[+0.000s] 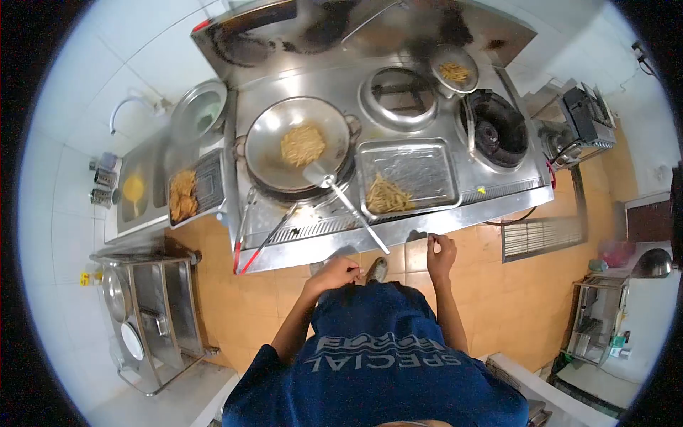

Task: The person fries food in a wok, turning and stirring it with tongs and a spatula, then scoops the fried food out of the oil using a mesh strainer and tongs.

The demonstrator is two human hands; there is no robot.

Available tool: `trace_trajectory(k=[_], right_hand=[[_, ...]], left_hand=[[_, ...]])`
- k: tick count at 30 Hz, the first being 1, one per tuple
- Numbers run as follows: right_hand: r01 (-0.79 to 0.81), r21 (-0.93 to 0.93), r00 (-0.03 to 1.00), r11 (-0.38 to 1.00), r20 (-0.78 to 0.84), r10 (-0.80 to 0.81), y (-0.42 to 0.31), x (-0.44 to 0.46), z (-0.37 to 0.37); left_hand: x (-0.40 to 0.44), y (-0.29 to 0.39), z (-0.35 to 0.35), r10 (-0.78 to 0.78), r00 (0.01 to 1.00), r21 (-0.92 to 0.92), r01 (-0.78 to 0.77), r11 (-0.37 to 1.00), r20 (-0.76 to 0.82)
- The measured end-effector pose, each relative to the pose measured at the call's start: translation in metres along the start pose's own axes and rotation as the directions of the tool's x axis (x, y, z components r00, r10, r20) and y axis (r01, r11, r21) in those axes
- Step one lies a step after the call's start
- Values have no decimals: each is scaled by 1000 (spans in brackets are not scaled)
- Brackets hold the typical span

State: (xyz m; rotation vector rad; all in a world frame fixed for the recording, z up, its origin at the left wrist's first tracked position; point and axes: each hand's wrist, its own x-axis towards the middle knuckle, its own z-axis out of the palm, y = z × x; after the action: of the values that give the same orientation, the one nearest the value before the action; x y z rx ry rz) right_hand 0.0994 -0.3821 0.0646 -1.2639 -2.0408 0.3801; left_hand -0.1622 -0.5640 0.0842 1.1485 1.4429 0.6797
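Observation:
My left hand (340, 272) is near my waist at the stove's front edge, its fingers curled and nothing seen in them. My right hand (442, 255) is raised just off the same edge, fingers bent in toward the thumb, with nothing visible in it. Between the hands ends the handle of a metal spatula (348, 206), touching neither. Its blade rests in a large wok (269, 147) that holds a heap of yellowish fried strips (304, 146). Right of the wok, a rectangular metal tray (420, 165) carries more pale strips (388, 195) in its lower left corner.
Red-handled tongs (267, 240) lie left of the spatula on the stove (313, 250). A strainer (454, 73) with fries stands behind a blackened burner (496, 132). At left are a tray of fried pieces (183, 196), a sink (153, 206) and a metal rack (167, 306).

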Motion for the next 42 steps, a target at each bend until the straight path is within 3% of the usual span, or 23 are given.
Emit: trace_trajectory(k=[2, 4, 6, 8, 11, 16, 18, 19, 21, 25, 27, 28, 30, 31, 35, 37, 42], right_hand=[[-22, -39, 996, 999, 83, 25, 21, 11, -9], [-17, 21, 998, 1000, 64, 16, 46, 23, -13], [-73, -24, 990, 997, 122, 76, 57, 35, -14], [-71, 5, 987, 997, 144, 70, 58, 57, -18], [93, 52, 989, 994, 113, -98, 79, 100, -5], [-39, 22, 998, 999, 57, 37, 116, 207, 21], [-76, 27, 997, 997, -3, 76, 145, 237, 46], [-79, 34, 997, 996, 6, 79, 153, 242, 54], [-236, 121, 969, 964, 103, 224, 167, 268, 73], [-294, 145, 947, 945, 178, 267, 190, 290, 103], [-535, 382, 810, 754, 487, 327, 211, 303, 123], [-536, 385, 808, 752, 493, 323, 202, 313, 114], [-814, 526, 581, 246, 741, 336, 174, 333, 94], [-798, 581, 598, 159, 734, 321, 161, 339, 84], [-815, 567, 574, 119, 762, 301, 157, 350, 75], [-804, 560, 590, 198, 715, 374, 155, 350, 70], [-760, 606, 648, 235, 677, 350, 162, 357, 64]], left_hand=[[22, 15, 7, 34, 998, 82, -38, 996, 54], [39, 43, 16, 67, 996, -117, -60, 991, 56], [54, 72, 19, 45, 998, -40, -43, 998, 54], [64, 95, 23, 40, 999, -89, -38, 995, 21], [81, 105, 22, 42, 999, -140, -42, 989, -3], [106, 96, 16, 40, 998, -64, -38, 997, 37], [110, 100, 13, 115, 991, -42, -118, 992, -70], [110, 119, 10, 21, 997, -91, -28, 996, -78], [117, 125, 15, -26, 983, -149, -2, 989, -181], [132, 127, 48, -119, 920, -285, 8, 958, -373], [143, 138, 67, -164, 907, -383, 4, 924, -388], [150, 142, 73, -170, 904, -382, 7, 924, -393], [161, 150, 83, -125, 936, -362, -3, 932, -329], [166, 156, 87, -143, 932, -358, 16, 934, -332], [180, 161, 96, -167, 913, -362, 23, 932, -371], [185, 164, 96, -162, 893, -309, 27, 951, -421], [192, 170, 94, -156, 883, -303, 16, 953, -443]])
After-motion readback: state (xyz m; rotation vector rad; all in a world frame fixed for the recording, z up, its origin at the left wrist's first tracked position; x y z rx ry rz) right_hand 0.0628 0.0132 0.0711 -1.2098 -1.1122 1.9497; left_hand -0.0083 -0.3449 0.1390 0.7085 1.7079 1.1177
